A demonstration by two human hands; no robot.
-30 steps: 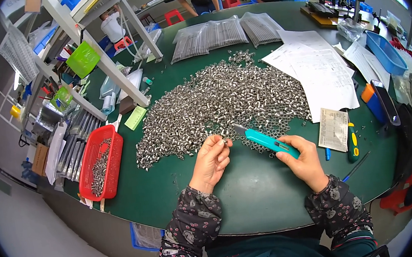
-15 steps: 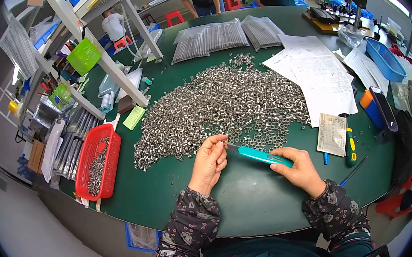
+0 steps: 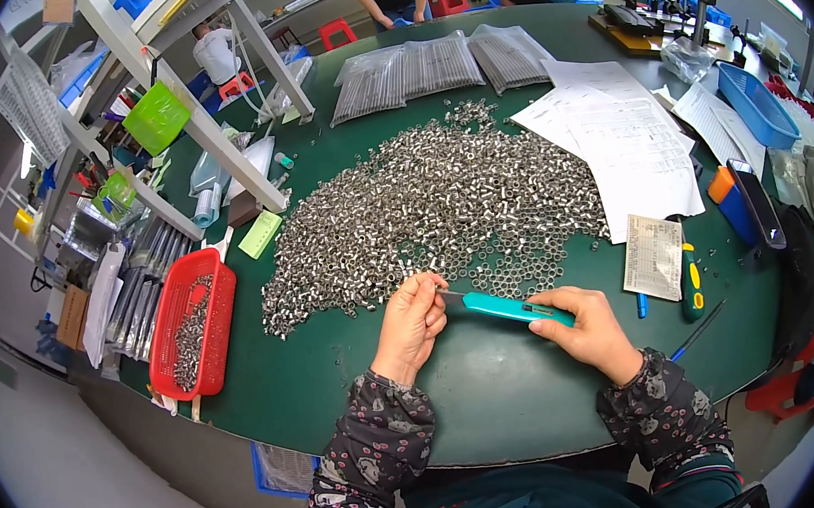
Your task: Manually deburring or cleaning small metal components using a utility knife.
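Landmark: heap of small metal rings (image 3: 432, 207), spread across the middle of the green table (image 3: 502, 403).
Left hand (image 3: 413, 325): at the heap's near edge, fingertips pressed together, seemingly pinching one ring; too small to tell for sure.
Right hand (image 3: 589, 329): just right of the left hand, nearer than the heap, fingers wrapped around the rear of a teal-handled tool (image 3: 512, 308).
Tool: slanting from the right hand toward the left fingertips, thin metal tip meeting them at the heap's rim.
Handling, tool: likely light and stiff, plastic grip; best held at the rear half of the handle, tip kept free.
Handling, rings: likely hard, smooth, slippery, prone to rolling; taken singly by fingertip pinch on the outer wall.
Red basket (image 3: 192, 321): left of the heap at the table edge, holding a loose layer of similar metal pieces.
Printed slip (image 3: 653, 256): right of the heap, flat, beside a yellow-and-green screwdriver (image 3: 690, 276).
White paper sheets (image 3: 629, 146): right of the heap, overlapping.
Blue tray (image 3: 756, 105): far right of the heap; contents not discernible.
Clear bags (image 3: 437, 67): beyond the heap, packed with rows of thin metal parts.
Green bin (image 3: 156, 118): far left of the heap, hung on the white rack; contents hidden.
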